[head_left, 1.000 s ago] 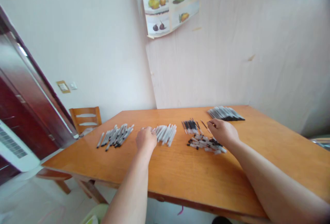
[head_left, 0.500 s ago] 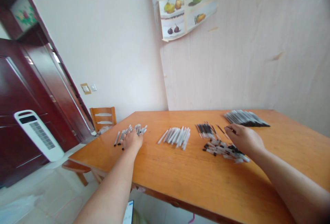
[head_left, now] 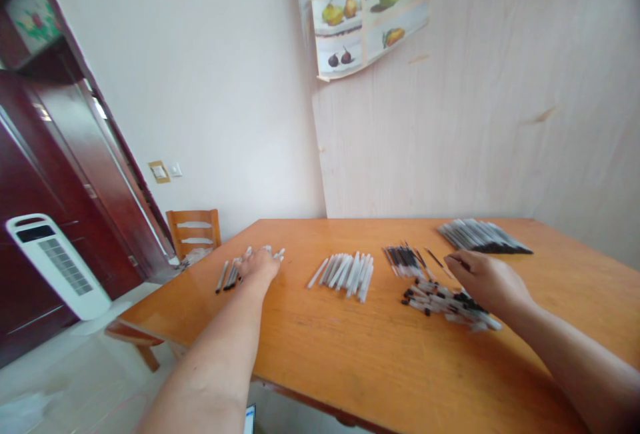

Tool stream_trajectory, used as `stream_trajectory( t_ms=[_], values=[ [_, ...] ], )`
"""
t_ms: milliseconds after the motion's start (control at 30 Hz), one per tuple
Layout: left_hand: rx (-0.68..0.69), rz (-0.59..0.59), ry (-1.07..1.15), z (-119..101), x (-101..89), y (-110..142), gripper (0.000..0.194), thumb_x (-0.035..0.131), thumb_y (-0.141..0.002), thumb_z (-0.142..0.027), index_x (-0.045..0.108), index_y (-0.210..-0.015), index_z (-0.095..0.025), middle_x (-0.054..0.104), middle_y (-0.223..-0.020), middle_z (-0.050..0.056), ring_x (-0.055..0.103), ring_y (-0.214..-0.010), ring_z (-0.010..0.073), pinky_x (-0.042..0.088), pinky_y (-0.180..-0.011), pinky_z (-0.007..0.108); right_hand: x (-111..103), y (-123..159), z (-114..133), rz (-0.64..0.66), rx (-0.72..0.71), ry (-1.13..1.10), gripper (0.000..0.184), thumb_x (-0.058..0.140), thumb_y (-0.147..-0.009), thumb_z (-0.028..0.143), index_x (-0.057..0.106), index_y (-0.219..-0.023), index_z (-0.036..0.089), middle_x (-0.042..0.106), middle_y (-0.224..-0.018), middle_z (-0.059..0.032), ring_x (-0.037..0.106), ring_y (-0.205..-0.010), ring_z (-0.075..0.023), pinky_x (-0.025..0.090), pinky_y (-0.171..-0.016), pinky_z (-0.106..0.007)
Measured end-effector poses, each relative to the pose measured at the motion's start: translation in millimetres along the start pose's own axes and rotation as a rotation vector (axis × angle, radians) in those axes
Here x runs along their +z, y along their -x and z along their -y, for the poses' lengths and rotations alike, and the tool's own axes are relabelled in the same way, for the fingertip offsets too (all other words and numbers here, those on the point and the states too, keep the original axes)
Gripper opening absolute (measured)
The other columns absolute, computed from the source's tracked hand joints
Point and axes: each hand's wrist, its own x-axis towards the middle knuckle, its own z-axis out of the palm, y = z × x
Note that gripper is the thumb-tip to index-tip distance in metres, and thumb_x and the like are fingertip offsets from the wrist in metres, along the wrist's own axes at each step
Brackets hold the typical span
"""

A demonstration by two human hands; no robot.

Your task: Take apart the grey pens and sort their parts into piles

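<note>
Reaching over the far left of the table, my left hand (head_left: pixel 258 267) lies palm down on a pile of pale pen parts with black ends (head_left: pixel 229 274). Its fingers look spread, though the hand itself hides their tips. My right hand (head_left: pixel 487 279) is closed, thumb and fingers curled together; anything in them is too small to make out. It hovers beside a loose heap of short clear pieces with black ends (head_left: pixel 440 301). Just left of it lie dark, thin pen refills (head_left: pixel 404 261). White pen barrels (head_left: pixel 347 273) lie side by side between the hands.
A row of grey pens with black ends (head_left: pixel 483 235) lies at the back right of the wooden table (head_left: pixel 320 341). Behind the table's left side stands a wooden chair (head_left: pixel 194 227). A white tower fan (head_left: pixel 57 267) is on the floor at left.
The view has shifted slightly. My left hand stays over the left pile, covering more of it. My right hand stays closed near the refills and the heap.
</note>
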Motion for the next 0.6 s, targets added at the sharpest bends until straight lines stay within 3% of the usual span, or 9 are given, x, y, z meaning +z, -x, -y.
stream_trajectory(
  t_ms=[200,400,500,600],
  values=[
    [-0.044,0.009,-0.017,-6.4,2.3,-4.0,0.049,0.046,-0.075,-0.064,0.07,-0.099,-0.028,0.062,-0.121,0.015,0.043,-0.122,0.0376,0.026,-0.097,0.057,4.4,-3.4,-5.7,0.022,0.0,0.006,0.038,0.039,-0.086,0.052,0.066,-0.08,0.025,0.07,-0.086,-0.0041,0.061,-0.073,-0.0198,0.033,-0.057,-0.027],
    [-0.071,-0.053,-0.015,-9.7,-11.5,3.2,0.045,0.046,-0.078,-0.056,0.072,-0.09,-0.022,0.066,-0.11,0.017,0.047,-0.113,0.0372,0.033,-0.092,0.054,2.0,-2.1,-5.2,0.008,0.038,0.055,0.042,0.038,-0.086,0.054,0.068,-0.083,0.025,0.071,-0.086,-0.0065,0.061,-0.072,-0.0213,0.031,-0.055,-0.028],
    [-0.003,-0.13,-0.014,-17.5,-23.1,11.5,0.038,0.048,-0.08,-0.046,0.07,-0.094,-0.018,0.065,-0.108,0.018,0.048,-0.11,0.0355,0.035,-0.089,0.051,-0.1,-1.4,-1.1,-0.041,0.065,0.022,0.042,0.039,-0.085,0.052,0.069,-0.081,0.023,0.07,-0.082,-0.007,0.06,-0.07,-0.0204,0.031,-0.054,-0.027],
    [0.153,-0.211,0.034,-39.9,-36.3,31.4,0.036,0.042,-0.085,-0.037,0.067,-0.1,-0.017,0.062,-0.109,0.017,0.047,-0.111,0.0338,0.035,-0.088,0.05,0.5,-1.0,4.4,-0.103,0.056,-0.139,0.039,0.042,-0.084,0.05,0.07,-0.082,0.021,0.068,-0.075,-0.0052,0.059,-0.07,-0.0184,0.034,-0.057,-0.026]
  ],
)
